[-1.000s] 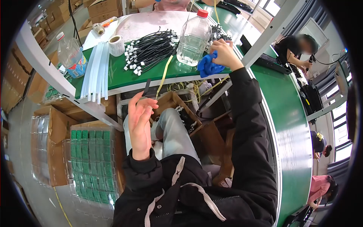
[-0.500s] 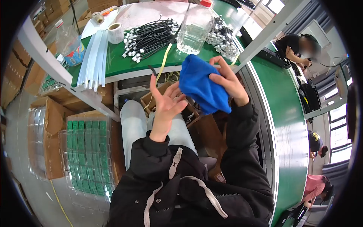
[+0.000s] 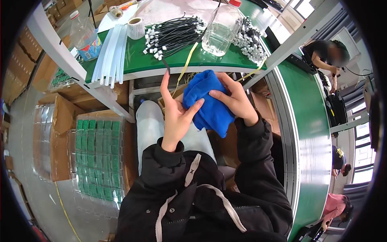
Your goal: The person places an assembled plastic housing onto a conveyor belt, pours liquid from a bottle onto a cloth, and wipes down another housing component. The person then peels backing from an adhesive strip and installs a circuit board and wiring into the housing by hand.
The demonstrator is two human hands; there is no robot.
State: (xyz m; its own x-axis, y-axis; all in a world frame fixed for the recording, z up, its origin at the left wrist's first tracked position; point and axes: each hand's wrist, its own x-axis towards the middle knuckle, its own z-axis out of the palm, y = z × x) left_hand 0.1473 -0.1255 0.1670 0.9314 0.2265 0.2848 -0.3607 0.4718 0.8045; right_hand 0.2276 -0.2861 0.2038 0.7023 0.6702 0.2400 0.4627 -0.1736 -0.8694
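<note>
A crumpled blue cloth (image 3: 209, 107) is held between my two hands above my lap. My right hand (image 3: 238, 101) grips its right side, thumb on the front and fingers behind. At the left edge, the thumb of my left hand (image 3: 177, 119) presses on the cloth, with the other fingers partly hidden behind it. My left index finger points up, and a small dark strip (image 3: 166, 65) shows at its tip. Just beyond, on the green table (image 3: 137, 66), lie a bundle of black cables with white connectors (image 3: 173, 36) and a clear plastic jug (image 3: 219, 38) with a red cap.
Left on the table are translucent tubes (image 3: 111, 56), a label roll (image 3: 136, 28) and a plastic bottle (image 3: 84, 40). More white connectors (image 3: 250, 46) lie right of the jug. Trays of green boards (image 3: 96, 157) stand at lower left. Several people work along the green bench (image 3: 310, 141).
My left hand has come onto the cloth, its thumb now pressing the front. The cloth and my right hand have moved slightly down and left. The view has shifted a little.
</note>
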